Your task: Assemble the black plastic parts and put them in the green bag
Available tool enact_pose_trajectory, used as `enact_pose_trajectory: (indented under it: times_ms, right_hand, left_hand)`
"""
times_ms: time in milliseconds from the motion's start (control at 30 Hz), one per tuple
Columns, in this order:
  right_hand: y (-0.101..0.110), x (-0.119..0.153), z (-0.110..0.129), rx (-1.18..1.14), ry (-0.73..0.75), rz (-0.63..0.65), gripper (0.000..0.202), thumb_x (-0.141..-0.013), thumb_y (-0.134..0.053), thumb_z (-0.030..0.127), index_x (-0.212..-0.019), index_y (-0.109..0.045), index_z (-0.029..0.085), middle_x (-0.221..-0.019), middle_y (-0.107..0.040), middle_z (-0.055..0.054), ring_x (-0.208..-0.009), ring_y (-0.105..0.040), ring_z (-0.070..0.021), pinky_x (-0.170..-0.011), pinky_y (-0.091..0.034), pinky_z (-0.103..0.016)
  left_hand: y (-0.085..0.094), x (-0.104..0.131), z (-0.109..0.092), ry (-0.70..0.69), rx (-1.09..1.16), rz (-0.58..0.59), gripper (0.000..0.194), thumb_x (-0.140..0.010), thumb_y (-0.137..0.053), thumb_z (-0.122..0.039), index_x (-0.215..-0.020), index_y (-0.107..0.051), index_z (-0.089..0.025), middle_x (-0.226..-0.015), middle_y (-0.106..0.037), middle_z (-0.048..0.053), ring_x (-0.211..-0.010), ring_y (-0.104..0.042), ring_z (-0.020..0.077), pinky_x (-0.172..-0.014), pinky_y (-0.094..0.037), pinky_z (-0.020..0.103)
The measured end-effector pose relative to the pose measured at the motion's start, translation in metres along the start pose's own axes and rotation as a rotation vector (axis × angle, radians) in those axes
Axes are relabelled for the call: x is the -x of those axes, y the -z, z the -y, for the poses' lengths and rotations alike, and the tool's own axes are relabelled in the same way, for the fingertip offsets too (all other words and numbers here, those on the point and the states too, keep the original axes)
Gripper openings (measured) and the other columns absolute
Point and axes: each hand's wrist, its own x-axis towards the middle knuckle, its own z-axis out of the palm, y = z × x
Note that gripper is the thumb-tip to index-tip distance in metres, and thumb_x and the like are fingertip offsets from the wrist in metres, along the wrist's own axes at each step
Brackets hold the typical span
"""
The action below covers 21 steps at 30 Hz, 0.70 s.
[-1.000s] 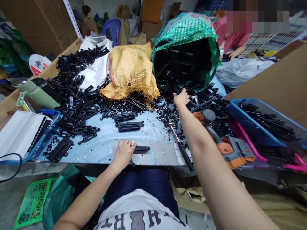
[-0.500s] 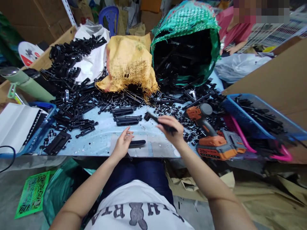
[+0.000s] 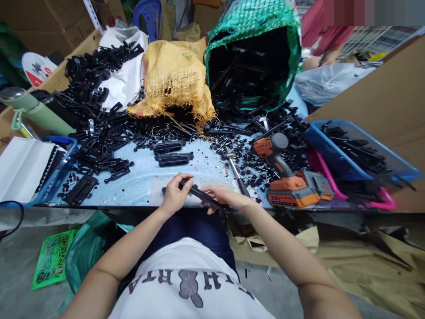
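Note:
Near the table's front edge, a long black plastic bar point(image 3: 199, 193) lies slanted between my two hands. My left hand point(image 3: 175, 195) pinches its left part with thumb and fingers. Round its right part close the fingers of my right hand point(image 3: 223, 197), covering some of it. A hammer point(image 3: 234, 170) with a metal head and black grip rests on the table just right of that hand. Two long black assembled parts point(image 3: 174, 158) lie side by side beyond my left hand. A cordless drill point(image 3: 282, 173), orange and grey, stands farther right on its battery.
Loose screws and small black pieces point(image 3: 247, 155) are scattered around the drill. Behind are a yellow woven sack point(image 3: 177, 73) and a green sack point(image 3: 254, 22) of black parts. A blue basket point(image 3: 365, 155) stands right, a green bottle point(image 3: 40, 113) left. Another person's arm point(image 3: 314, 60) shows behind.
My right hand has let go of the hammer, which now lies on the table, and has come left to the black bar. My left hand has taken hold of the bar and lifted it.

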Motion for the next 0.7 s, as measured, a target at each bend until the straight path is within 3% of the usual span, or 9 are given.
enact_pose_trajectory:
  times_ms: [100,200,367,533,700]
  right_hand:
    - [-0.009,0.004,0.006,0.577,0.056,-0.062,0.047,-0.078,-0.058,0.053,-0.107,-0.058,0.016,-0.083,-0.066,-0.005,-0.069,-0.062,-0.0177,-0.064,-0.048,-0.028]
    - [-0.010,0.012,0.007,0.960,0.090,-0.195,0.042,-0.083,-0.054,0.050,-0.111,-0.058,0.019,-0.093,-0.067,-0.008,-0.083,-0.062,-0.0213,-0.074,-0.046,-0.029]
    - [-0.005,0.019,0.005,1.207,0.184,-0.286,0.040,-0.089,-0.044,0.048,-0.115,-0.055,0.019,-0.101,-0.065,-0.009,-0.093,-0.061,-0.0214,-0.078,-0.044,-0.030]
    - [-0.005,0.015,0.001,1.405,0.372,-0.255,0.032,-0.091,-0.043,0.042,-0.103,-0.059,0.017,-0.087,-0.063,-0.008,-0.084,-0.059,-0.0188,-0.071,-0.042,-0.029]
    - [-0.005,0.013,-0.005,1.461,0.441,-0.322,0.029,-0.091,-0.045,0.040,-0.100,-0.059,0.016,-0.085,-0.062,-0.008,-0.081,-0.057,-0.0182,-0.069,-0.040,-0.029]
  left_hand:
    - [0.005,-0.004,0.001,0.026,0.251,0.047,0.047,-0.082,-0.049,-0.055,-0.106,-0.058,-0.016,-0.085,-0.062,0.006,-0.077,-0.063,0.0171,-0.075,-0.049,0.031]
    - [0.014,-0.011,0.000,0.141,0.505,0.053,0.059,-0.085,-0.035,-0.063,-0.114,-0.053,-0.015,-0.096,-0.063,0.010,-0.091,-0.064,0.0226,-0.085,-0.047,0.038]
    - [0.021,-0.014,-0.005,0.172,0.602,0.090,0.054,-0.088,-0.032,-0.057,-0.125,-0.045,-0.020,-0.118,-0.057,0.012,-0.102,-0.061,0.0251,-0.093,-0.042,0.044]
    - [0.017,-0.005,-0.005,-0.014,0.504,0.107,0.047,-0.091,-0.037,-0.046,-0.132,-0.039,-0.021,-0.122,-0.056,0.012,-0.098,-0.063,0.0232,-0.095,-0.042,0.046]
    - [0.015,0.002,-0.006,-0.156,0.239,0.000,0.056,-0.087,-0.051,-0.035,-0.138,-0.028,-0.028,-0.119,-0.058,0.010,-0.074,-0.068,0.0146,-0.088,-0.050,0.039]
